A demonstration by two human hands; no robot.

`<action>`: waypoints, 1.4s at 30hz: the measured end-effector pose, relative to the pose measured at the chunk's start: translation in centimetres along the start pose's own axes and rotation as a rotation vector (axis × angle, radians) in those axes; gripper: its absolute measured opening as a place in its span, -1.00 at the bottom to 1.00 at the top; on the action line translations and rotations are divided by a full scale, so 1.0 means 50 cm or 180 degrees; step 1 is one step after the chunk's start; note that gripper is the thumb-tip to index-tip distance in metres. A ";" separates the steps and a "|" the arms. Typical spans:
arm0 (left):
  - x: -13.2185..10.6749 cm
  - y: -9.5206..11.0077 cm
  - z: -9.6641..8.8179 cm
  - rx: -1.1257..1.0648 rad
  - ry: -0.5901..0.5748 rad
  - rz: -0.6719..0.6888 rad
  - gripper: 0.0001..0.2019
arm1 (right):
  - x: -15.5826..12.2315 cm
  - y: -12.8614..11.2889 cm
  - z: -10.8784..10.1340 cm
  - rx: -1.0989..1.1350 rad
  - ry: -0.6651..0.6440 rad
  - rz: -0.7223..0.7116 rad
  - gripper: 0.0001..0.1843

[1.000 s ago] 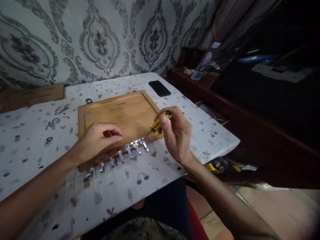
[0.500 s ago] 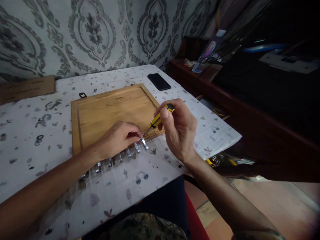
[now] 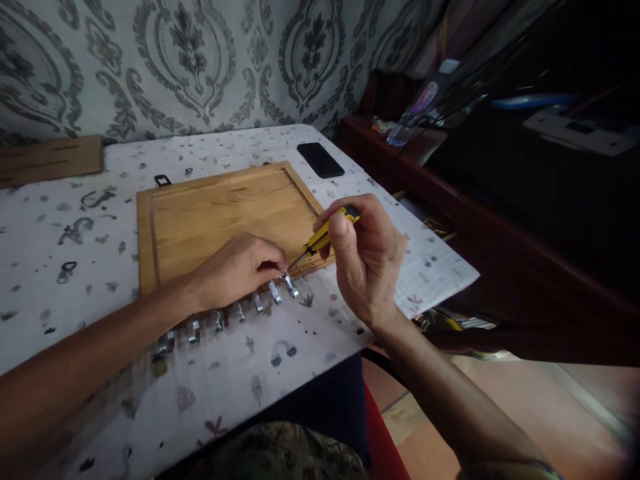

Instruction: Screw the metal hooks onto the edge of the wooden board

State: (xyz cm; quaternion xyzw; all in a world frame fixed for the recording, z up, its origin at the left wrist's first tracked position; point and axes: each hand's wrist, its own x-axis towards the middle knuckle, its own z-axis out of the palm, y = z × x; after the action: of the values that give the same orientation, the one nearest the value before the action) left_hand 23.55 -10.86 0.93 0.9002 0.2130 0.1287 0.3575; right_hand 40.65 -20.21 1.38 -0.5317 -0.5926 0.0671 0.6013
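Note:
My right hand (image 3: 367, 257) is closed around a yellow and black screwdriver (image 3: 320, 239), its shaft slanting down to the left. The screwdriver's tip meets the near edge of a wooden panel (image 3: 220, 213) beside a shiny metal hook (image 3: 291, 285). My left hand (image 3: 245, 267) lies over that edge, thumb and fingertips pinched together at the top of the same hook; anything small between them is hidden. Several more metal hooks (image 3: 259, 303) hang in a row along the panel's near side, partly behind my left forearm.
The panel lies on a table with a white patterned cloth (image 3: 320, 333). A black phone (image 3: 321, 160) is beyond its right corner, and cardboard (image 3: 55, 159) lies at the back left. On the right, a dark red cabinet (image 3: 395, 160) carries a plastic bottle (image 3: 423, 103).
The view has shifted slightly. My right hand and the screwdriver have turned a little, with the tip still at the hook; my left hand stays in its pinch there.

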 end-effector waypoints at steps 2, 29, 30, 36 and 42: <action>0.000 -0.005 -0.001 -0.0028 -0.0041 0.0168 -0.84 | 0.000 0.000 0.000 0.0023 0.0017 -0.0052 -0.75; 0.003 -0.024 0.008 -0.0310 0.0020 0.0410 -0.86 | -0.004 -0.004 0.001 0.0006 -0.0035 -0.0111 -0.72; 0.004 -0.024 0.008 -0.0327 0.0012 0.0406 -0.87 | -0.004 -0.004 0.001 0.0001 -0.0039 -0.0109 -0.72; 0.006 -0.024 0.003 -0.0140 -0.0034 0.0465 -0.89 | -0.007 -0.006 -0.001 -0.0088 -0.0066 -0.0039 -0.71; 0.004 -0.027 0.002 0.0025 -0.0107 0.0445 -0.90 | -0.009 -0.009 -0.003 -0.0251 -0.0118 0.0058 -0.65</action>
State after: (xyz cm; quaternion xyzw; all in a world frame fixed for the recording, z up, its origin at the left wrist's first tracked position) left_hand 23.40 -9.95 -0.06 0.9163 0.1441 0.1373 0.3476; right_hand 40.38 -20.82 1.44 -0.5591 -0.6009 0.0591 0.5682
